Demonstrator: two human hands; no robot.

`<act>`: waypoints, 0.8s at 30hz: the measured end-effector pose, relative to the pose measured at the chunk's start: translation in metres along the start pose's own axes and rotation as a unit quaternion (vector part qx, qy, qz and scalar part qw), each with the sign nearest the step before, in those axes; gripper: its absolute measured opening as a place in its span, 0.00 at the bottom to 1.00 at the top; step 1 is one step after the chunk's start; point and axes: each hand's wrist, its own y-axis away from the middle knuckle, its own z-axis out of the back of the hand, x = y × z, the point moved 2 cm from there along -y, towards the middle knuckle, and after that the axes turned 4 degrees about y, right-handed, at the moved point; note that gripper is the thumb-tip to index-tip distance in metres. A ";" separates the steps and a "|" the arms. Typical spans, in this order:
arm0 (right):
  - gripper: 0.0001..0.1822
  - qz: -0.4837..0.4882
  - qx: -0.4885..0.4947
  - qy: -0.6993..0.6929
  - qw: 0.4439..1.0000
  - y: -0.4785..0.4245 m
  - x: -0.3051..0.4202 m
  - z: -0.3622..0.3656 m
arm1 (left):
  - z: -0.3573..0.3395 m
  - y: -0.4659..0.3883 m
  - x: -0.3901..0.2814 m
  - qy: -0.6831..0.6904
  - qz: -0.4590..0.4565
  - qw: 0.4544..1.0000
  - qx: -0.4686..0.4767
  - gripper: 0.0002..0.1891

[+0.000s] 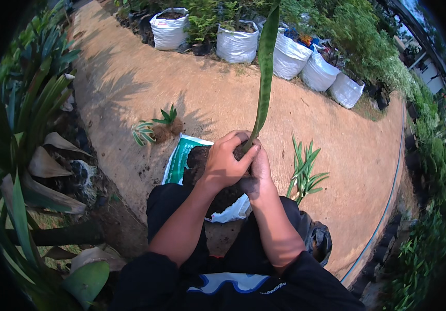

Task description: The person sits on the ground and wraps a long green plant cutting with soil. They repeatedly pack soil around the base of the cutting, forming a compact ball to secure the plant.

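Note:
A tall snake plant leaf (268, 58) rises upright between my hands, its dark green blade faintly banded. Around its base, my left hand (225, 157) and my right hand (261, 163) are cupped together, pressing on a clump of dark soil (239, 152) that shows between the thumbs. My fingers hide most of the clump. Below them, between my knees, lies a green and white plastic sack (175, 165) bearing writing, cut open, with dark potting soil (197, 161) on it. Its white near edge (230, 212) curls up under my right wrist.
Two small plants with fibrous root balls (168, 130) lie beyond the sack. A leafy green plant (304, 171) rests at right, near a black plastic bag (320, 241). White woven planter bags (237, 42) line the far path edge. A blue hose (388, 202) runs along the right; large leaves (32, 97) crowd the left.

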 end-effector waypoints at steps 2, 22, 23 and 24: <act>0.17 0.021 0.044 -0.025 0.998 -0.035 -0.012 0.052 | -0.014 0.002 0.004 -0.013 0.013 0.999 -0.034 0.15; 0.33 0.324 -0.105 0.331 0.880 0.002 -0.029 -0.010 | -0.025 0.008 0.043 0.395 0.306 0.817 -0.287 0.15; 0.34 0.357 -0.066 0.378 0.852 -0.013 -0.036 0.008 | -0.020 0.010 0.040 0.425 0.292 0.804 -0.296 0.12; 0.35 0.322 -0.058 0.381 0.865 -0.006 -0.040 -0.001 | -0.017 0.013 0.048 0.439 0.298 0.790 -0.307 0.12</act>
